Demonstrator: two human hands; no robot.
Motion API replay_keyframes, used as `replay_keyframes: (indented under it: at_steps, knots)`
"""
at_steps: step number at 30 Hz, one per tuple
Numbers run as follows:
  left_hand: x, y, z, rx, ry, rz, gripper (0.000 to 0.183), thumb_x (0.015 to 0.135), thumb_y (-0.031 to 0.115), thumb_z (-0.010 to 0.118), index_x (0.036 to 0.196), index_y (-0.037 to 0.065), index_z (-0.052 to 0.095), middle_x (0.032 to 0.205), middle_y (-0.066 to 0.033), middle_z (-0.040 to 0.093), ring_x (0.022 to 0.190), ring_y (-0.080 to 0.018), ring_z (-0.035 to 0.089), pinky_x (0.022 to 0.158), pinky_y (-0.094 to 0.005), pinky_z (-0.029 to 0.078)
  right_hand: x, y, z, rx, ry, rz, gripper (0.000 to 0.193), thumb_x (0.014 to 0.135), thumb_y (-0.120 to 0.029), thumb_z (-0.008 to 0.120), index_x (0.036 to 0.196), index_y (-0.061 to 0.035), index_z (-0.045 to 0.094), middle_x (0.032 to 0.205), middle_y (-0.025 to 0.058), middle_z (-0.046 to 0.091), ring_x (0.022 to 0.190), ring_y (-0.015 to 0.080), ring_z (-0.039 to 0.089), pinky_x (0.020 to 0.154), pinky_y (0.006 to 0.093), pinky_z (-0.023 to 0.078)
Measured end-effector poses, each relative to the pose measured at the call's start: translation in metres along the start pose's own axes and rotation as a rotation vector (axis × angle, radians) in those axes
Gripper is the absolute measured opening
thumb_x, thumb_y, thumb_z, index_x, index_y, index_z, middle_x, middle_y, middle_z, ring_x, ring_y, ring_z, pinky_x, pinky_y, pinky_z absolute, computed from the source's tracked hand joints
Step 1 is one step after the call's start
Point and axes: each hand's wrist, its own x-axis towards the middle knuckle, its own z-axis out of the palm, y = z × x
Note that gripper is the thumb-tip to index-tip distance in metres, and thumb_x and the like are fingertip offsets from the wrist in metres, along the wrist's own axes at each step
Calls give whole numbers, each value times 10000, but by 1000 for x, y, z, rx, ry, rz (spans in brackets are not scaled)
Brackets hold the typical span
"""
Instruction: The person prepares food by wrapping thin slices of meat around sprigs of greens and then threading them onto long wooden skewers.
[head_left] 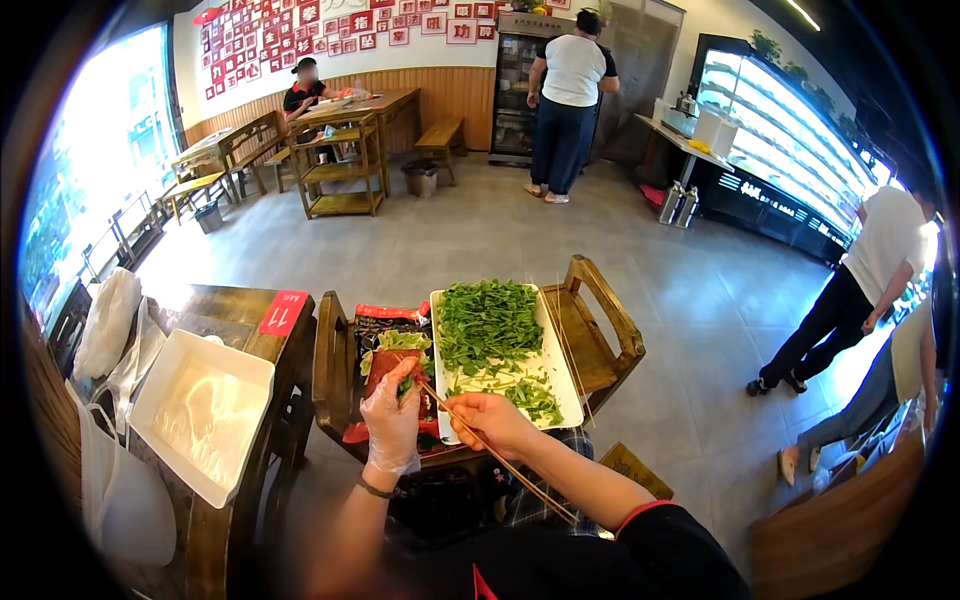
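My left hand (pixel 390 428), in a clear plastic glove, pinches a small piece of red meat with greens, partly hidden by the fingers. Its tip meets a long thin wooden skewer (pixel 515 474), which my bare right hand (pixel 492 422) grips. The skewer slants down to the right, past my right wrist. Under and beyond my hands is a white tray (pixel 570 392) of chopped green leaves (pixel 490 320), with pale stems at its near end. Left of it, a slab of red meat (pixel 388 368) and pale leaves (pixel 402 341) lie on a black and red plastic bag (pixel 380 314).
A wooden chair (pixel 610 320) supports the tray, with thin sticks along its right edge. On the left table (pixel 220 306) sits an empty white tray (pixel 205 410) beside plastic bags (pixel 108 320). Several people are about the room; one walker (pixel 850 290) is at right, near a lit display fridge (pixel 780 140).
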Motion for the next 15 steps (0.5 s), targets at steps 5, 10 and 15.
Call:
replay_keyframes:
  at_steps: [5,10,15]
  knots:
    - [7,-8,-14,6,168,-49,314,725,-62,575,1032,5,573,973,-141,623,882,-241,616,744,-289,474,-11,-1,-7,-162,-30,65,226,883,-188,511,990,11,517,751,43,546,601,106,534,490,218,454]
    - [4,-2,-16,-18,197,8,296,738,-54,559,1029,0,567,989,-145,622,893,-240,618,759,-292,480,-23,0,-7,-58,-21,17,108,872,-104,510,883,3,520,660,53,512,494,104,454,430,211,370]
    - [1,-19,-28,64,243,120,325,716,-56,563,1034,11,561,987,-151,616,881,-293,606,742,-300,483,-15,-3,4,-70,-54,77,115,880,-89,493,909,15,532,667,44,505,470,92,427,405,196,339]
